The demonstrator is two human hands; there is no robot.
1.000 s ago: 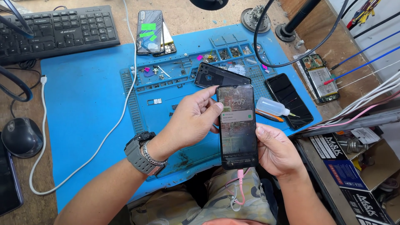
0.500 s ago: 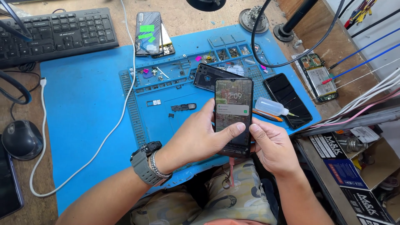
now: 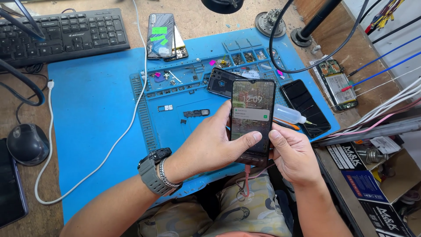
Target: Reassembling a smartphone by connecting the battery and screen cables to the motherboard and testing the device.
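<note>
A: Holding lit phone (image 3: 252,118) w/ both hands, upright-ish, screen facing up toward cam, over front-right part of blue mat (image 3: 92,114).

B: Grip details?

A: Left hand (image 3: 210,145) wrapped round phone's left edge, thumb lying across lower screen. Right hand (image 3: 294,153) clasping lower right edge, thumb tip at screen's side. Both grasping the phone, neither released. Grey watch (image 3: 151,171) + metal bracelet on left wrist.

B: Anything hanging off it?

A: Pink cable (image 3: 247,180) dropping from phone's bottom end toward lap.

B: Rest of bench?

A: Small squeeze bottle (image 3: 289,115) w/ thin nozzle just right of phone, lying on mat. Dark phone (image 3: 305,107) face-up near mat's right edge. Another dark phone body (image 3: 223,81) behind held one, partly hidden. Phone w/ green stickers (image 3: 161,35) at mat's rear edge, approx centre. Tiny parts + screws in mat's rear tray compartments, too small to ID. White cable (image 3: 50,131) running across mat's left side. Black keyboard (image 3: 66,33) at bench's rear-left corner, mouse (image 3: 27,142) at left edge. Opened phone w/ exposed board (image 3: 337,85) off mat, right side. Boxes (image 3: 368,175) below bench's front-right corner.
</note>
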